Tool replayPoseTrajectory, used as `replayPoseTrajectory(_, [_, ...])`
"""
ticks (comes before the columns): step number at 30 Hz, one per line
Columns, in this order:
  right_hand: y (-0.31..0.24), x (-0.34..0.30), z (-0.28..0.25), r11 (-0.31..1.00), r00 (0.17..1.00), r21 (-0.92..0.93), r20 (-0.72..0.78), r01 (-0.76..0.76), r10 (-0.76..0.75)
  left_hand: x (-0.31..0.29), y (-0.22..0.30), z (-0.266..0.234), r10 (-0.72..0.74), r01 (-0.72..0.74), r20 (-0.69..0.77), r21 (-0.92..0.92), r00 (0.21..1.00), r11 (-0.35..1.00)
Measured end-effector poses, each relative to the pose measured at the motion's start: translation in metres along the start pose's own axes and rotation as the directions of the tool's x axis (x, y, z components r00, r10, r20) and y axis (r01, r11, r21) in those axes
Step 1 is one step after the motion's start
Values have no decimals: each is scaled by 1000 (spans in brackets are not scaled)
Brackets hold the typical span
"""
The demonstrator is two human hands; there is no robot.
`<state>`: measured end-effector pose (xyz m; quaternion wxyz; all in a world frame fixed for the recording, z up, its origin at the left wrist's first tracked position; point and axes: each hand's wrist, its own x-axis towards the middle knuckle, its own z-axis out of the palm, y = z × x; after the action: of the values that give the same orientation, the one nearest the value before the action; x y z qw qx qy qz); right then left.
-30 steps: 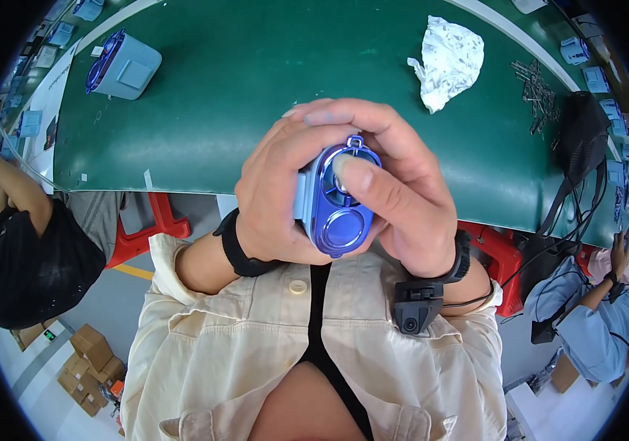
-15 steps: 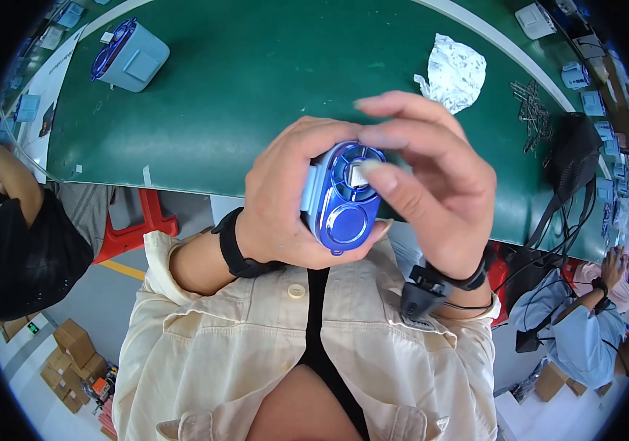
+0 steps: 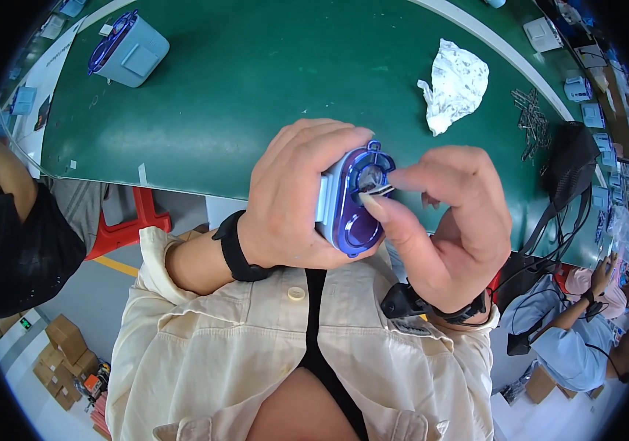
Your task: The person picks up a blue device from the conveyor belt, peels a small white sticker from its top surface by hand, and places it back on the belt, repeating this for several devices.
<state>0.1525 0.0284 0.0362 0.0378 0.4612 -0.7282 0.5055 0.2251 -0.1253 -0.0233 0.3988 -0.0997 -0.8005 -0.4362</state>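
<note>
In front of my chest, my left hand (image 3: pixel 292 195) is wrapped round a light-blue plastic device with a glossy dark-blue face (image 3: pixel 358 234). That face carries two round shapes, and small loops stick out at both its ends. At the device's upper ring, the thumb and index finger of my right hand (image 3: pixel 454 220) pinch a small white tab with dark edging (image 3: pixel 379 190). The tab is tilted over the ring; whether it still touches the face I cannot tell. My right hand's other fingers are curled in.
A similar light-blue device (image 3: pixel 138 55) stands on the green table (image 3: pixel 219 95) at the far left. Crumpled silvery-white wrapping (image 3: pixel 458 84), a heap of small metal pieces (image 3: pixel 530 121) and a black bag (image 3: pixel 573 165) with cables lie to the right. People sit at both sides.
My right thumb and index finger have closed on the white tab and tilted it up from the ring. The device has turned slightly and shifted a little right in my left hand.
</note>
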Motion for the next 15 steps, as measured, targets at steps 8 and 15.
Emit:
replayPoseTrajectory(8, [-7,-6,-4,981,982,67,-14,-185,186,-1,-4,4,105,-97,-53,136,993,986])
replayPoseTrajectory(15, [0,-10,-1,961,984,215,-8,-173,179,1,-2,4,104,-96,-55,124,993,988])
